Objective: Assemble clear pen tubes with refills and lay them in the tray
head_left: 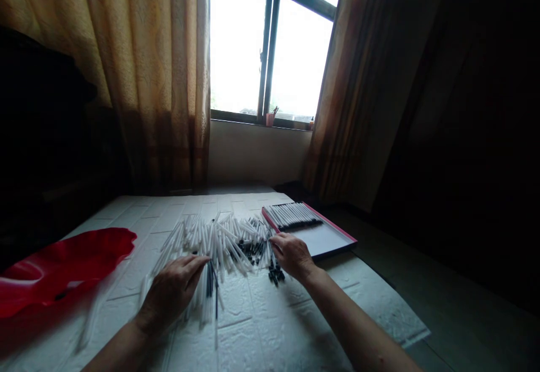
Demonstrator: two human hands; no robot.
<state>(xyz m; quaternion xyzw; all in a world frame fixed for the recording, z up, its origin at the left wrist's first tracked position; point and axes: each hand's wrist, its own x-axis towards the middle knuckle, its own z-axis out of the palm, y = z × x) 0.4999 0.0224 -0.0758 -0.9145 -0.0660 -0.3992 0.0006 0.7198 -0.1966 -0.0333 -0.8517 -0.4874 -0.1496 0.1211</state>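
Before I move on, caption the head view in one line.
Left hand and right hand at a pile of white sticks, between a red dish and a partly filled tray.

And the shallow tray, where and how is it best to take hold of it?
Probably pinch the shallow tray by its pink right wall, coming from the right: that raised edge stands free, while loose white tubes crowd its left side. Keep it level; the tube row fills only the far part.
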